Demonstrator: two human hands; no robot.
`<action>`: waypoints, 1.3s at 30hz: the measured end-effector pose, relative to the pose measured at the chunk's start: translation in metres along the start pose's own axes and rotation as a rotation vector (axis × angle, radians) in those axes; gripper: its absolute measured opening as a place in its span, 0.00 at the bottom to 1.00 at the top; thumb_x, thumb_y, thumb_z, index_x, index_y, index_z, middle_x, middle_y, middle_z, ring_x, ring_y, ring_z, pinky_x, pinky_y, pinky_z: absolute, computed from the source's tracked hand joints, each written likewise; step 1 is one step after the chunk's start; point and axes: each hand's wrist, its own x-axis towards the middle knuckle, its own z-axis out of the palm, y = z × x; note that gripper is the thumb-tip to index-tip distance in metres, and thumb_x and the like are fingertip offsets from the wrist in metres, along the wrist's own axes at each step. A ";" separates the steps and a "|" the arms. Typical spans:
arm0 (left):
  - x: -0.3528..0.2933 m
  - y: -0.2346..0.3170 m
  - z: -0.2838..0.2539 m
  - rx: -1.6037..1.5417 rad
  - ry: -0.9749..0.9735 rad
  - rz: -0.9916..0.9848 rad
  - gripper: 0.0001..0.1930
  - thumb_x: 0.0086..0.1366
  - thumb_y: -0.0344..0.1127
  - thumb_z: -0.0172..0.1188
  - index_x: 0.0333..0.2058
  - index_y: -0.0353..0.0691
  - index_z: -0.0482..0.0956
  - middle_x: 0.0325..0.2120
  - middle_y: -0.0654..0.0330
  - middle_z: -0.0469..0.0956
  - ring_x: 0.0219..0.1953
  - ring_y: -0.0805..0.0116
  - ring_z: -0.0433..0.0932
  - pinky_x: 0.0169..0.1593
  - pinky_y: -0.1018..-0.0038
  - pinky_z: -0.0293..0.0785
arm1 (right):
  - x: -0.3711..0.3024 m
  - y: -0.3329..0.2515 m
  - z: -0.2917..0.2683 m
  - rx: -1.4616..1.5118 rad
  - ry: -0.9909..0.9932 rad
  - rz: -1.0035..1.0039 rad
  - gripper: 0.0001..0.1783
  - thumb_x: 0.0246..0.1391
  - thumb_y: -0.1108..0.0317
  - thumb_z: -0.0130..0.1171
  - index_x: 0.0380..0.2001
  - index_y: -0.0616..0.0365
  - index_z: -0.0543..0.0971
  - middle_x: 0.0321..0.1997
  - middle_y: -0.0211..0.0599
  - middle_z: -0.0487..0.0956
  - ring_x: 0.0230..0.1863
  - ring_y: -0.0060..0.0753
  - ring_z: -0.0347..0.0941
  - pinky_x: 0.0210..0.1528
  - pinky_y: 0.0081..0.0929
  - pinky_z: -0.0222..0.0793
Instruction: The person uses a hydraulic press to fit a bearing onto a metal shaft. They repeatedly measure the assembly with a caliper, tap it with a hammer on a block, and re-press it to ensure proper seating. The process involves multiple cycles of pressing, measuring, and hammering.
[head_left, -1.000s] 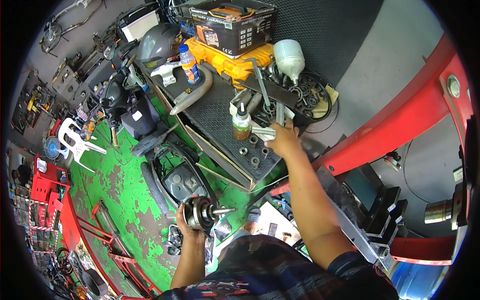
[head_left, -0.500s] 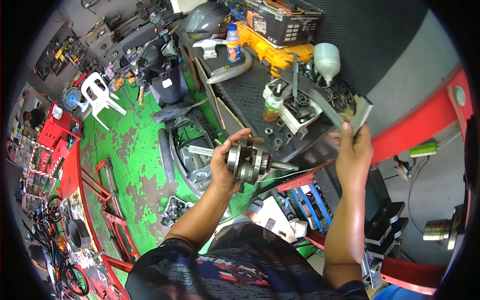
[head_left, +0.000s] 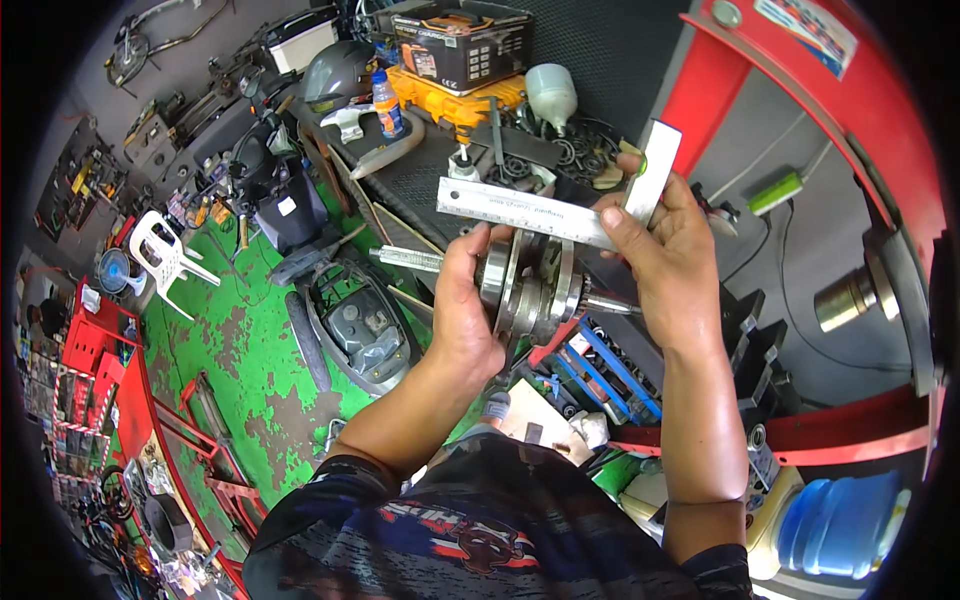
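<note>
A metal crankshaft [head_left: 537, 290] lies across my left hand [head_left: 468, 315], its fingers wrapped round the near side of the round webs. One splined shaft end sticks out to the left, and a tapered end points right, passing below my right hand [head_left: 672, 262]. That hand pinches a combination square [head_left: 525, 210] at its corner. The square's ruled blade stretches left along the upper edge of the webs; I cannot tell whether it touches them. Its short stock, with a small green vial, points up past my fingers.
Beyond my hands is a dark workbench [head_left: 415, 185] with a yellow case [head_left: 440, 100], a black box [head_left: 470, 50], a juice bottle [head_left: 387, 108] and loose metal parts. A red frame [head_left: 860, 140] rises at the right. A stripped scooter body [head_left: 360, 325] stands on the green floor.
My right hand has turned the square so that its blade points left and brought it over the crankshaft. The crankshaft has come closer in my left hand. The view has swung right.
</note>
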 end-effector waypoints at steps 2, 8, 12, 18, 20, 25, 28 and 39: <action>-0.006 -0.006 0.002 0.006 -0.007 -0.009 0.31 0.72 0.59 0.48 0.56 0.36 0.77 0.44 0.52 0.84 0.38 0.59 0.87 0.36 0.61 0.87 | -0.009 -0.009 -0.004 -0.050 0.020 0.033 0.30 0.65 0.71 0.64 0.68 0.64 0.68 0.43 0.31 0.82 0.43 0.18 0.77 0.42 0.19 0.72; -0.025 -0.016 0.012 0.009 -0.048 -0.008 0.30 0.72 0.59 0.48 0.55 0.36 0.76 0.43 0.51 0.84 0.39 0.59 0.86 0.39 0.61 0.86 | -0.025 -0.012 -0.014 -0.088 0.026 0.020 0.29 0.66 0.74 0.61 0.67 0.67 0.66 0.45 0.36 0.81 0.43 0.21 0.77 0.40 0.23 0.74; -0.032 -0.017 0.012 0.013 -0.053 -0.028 0.30 0.73 0.60 0.47 0.54 0.36 0.76 0.42 0.51 0.84 0.37 0.60 0.86 0.36 0.61 0.86 | -0.027 -0.011 -0.017 -0.098 0.014 0.023 0.29 0.65 0.74 0.62 0.67 0.68 0.67 0.44 0.37 0.81 0.43 0.23 0.77 0.39 0.24 0.74; -0.037 -0.015 0.011 0.049 -0.013 -0.037 0.30 0.73 0.61 0.48 0.53 0.37 0.77 0.41 0.50 0.85 0.32 0.59 0.86 0.28 0.61 0.86 | -0.027 -0.007 -0.016 -0.086 0.001 0.041 0.31 0.66 0.72 0.62 0.68 0.69 0.66 0.44 0.39 0.82 0.40 0.24 0.77 0.39 0.25 0.74; -0.037 -0.016 0.008 0.027 -0.020 -0.036 0.30 0.73 0.61 0.48 0.53 0.38 0.77 0.42 0.50 0.84 0.33 0.58 0.86 0.28 0.60 0.86 | -0.028 -0.008 -0.013 -0.093 0.000 0.047 0.31 0.66 0.72 0.62 0.68 0.69 0.66 0.44 0.40 0.83 0.39 0.24 0.77 0.39 0.24 0.74; -0.037 -0.015 0.004 0.026 -0.027 -0.038 0.29 0.73 0.61 0.47 0.53 0.41 0.77 0.43 0.50 0.84 0.35 0.57 0.86 0.28 0.58 0.85 | -0.027 -0.006 -0.009 -0.096 -0.009 0.061 0.31 0.66 0.72 0.62 0.68 0.69 0.66 0.43 0.40 0.83 0.37 0.23 0.76 0.39 0.24 0.73; -0.038 -0.013 0.004 0.026 -0.038 -0.051 0.28 0.73 0.61 0.48 0.52 0.42 0.78 0.43 0.50 0.84 0.35 0.57 0.85 0.28 0.58 0.84 | -0.025 -0.003 -0.009 -0.089 -0.019 0.058 0.30 0.65 0.73 0.62 0.68 0.69 0.66 0.41 0.39 0.83 0.37 0.23 0.76 0.39 0.24 0.73; -0.031 -0.012 -0.001 0.035 -0.020 -0.053 0.26 0.75 0.58 0.47 0.53 0.41 0.77 0.40 0.57 0.85 0.38 0.65 0.86 0.42 0.66 0.85 | -0.013 0.007 -0.008 -0.118 -0.049 0.095 0.34 0.65 0.69 0.63 0.70 0.66 0.66 0.36 0.31 0.81 0.33 0.19 0.74 0.36 0.19 0.70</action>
